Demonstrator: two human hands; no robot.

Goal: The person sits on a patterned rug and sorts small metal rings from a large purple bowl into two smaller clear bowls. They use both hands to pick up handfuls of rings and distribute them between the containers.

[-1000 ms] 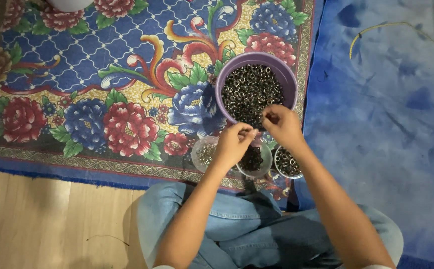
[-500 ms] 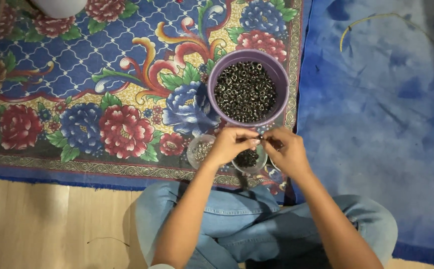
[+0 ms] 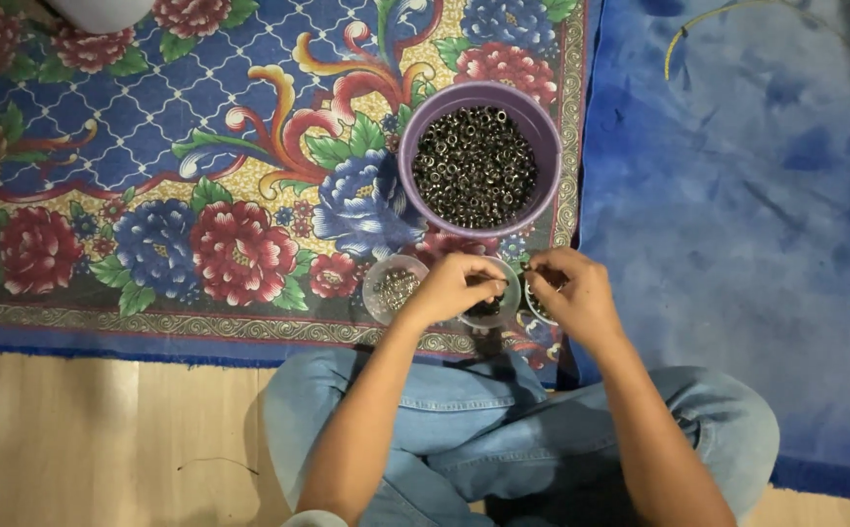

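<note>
Both hands, left [image 3: 452, 288] and right [image 3: 571, 293], pinch small metal eyelets [image 3: 474, 166] at lower centre: light, rigid, slippery, best gripped by rim between fingertips.

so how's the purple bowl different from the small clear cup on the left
The purple bowl is far larger than the small clear cup. The purple bowl is opaque and nearly full of dark metal rings; the small clear cup is see-through with only a few. The bowl stands apart from the hands; the cup sits right beside the left hand. Both are round and rest on the floral mat.
</note>
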